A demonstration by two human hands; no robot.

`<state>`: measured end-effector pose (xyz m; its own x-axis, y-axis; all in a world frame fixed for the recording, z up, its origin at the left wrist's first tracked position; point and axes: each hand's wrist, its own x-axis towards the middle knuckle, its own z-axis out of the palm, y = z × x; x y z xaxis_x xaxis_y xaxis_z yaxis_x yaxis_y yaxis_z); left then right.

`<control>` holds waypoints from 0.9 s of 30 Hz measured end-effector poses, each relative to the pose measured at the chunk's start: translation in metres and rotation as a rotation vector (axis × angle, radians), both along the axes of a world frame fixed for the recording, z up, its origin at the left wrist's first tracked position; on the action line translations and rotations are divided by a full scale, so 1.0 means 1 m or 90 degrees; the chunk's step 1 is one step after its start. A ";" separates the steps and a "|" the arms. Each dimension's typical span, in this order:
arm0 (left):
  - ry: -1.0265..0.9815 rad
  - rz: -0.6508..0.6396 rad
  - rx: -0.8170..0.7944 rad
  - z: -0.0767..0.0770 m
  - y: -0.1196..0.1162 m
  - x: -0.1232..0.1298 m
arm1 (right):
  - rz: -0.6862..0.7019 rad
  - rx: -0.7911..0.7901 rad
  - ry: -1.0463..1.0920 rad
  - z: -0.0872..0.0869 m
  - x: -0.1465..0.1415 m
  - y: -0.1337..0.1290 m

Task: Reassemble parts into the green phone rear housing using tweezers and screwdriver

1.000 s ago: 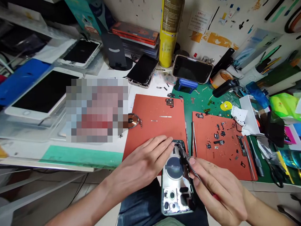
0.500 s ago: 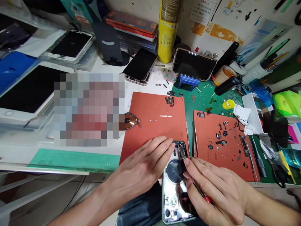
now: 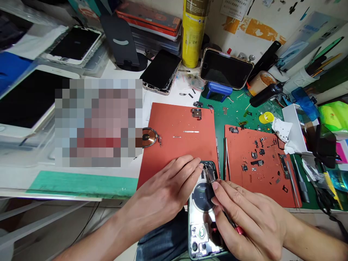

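An opened phone housing (image 3: 194,217), silvery inside with a dark round patch, is tilted over my lap, its top end at the red mat's near edge. My left hand (image 3: 171,186) grips its upper left side, fingers together and fingertips at the top corner; the thumb is hidden. Pinched in my right hand (image 3: 248,217) is a slim tool (image 3: 210,175) with a metal tip and a red part near the palm. That tip reaches into the housing's top end, among small parts; whether it touches them I cannot tell. My right hand covers the housing's lower right side.
Small parts lie on the left red mat (image 3: 176,117) and the right red mat (image 3: 261,185). Tweezers (image 3: 226,159) rest between them. Behind stand a phone (image 3: 227,69) on a blue stand and a yellow spray can (image 3: 193,40). A white tablet (image 3: 27,98) lies left.
The view has shifted slightly. Both hands keep their hold, and the tool's tip stays at the housing's top end, with only a very slight change of angle.
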<state>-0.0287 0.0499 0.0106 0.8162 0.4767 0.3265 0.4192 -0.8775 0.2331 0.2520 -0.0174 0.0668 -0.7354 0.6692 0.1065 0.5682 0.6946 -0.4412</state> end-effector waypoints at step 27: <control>-0.008 -0.006 0.049 0.001 0.003 0.003 | 0.203 0.468 -0.153 0.029 -0.017 0.022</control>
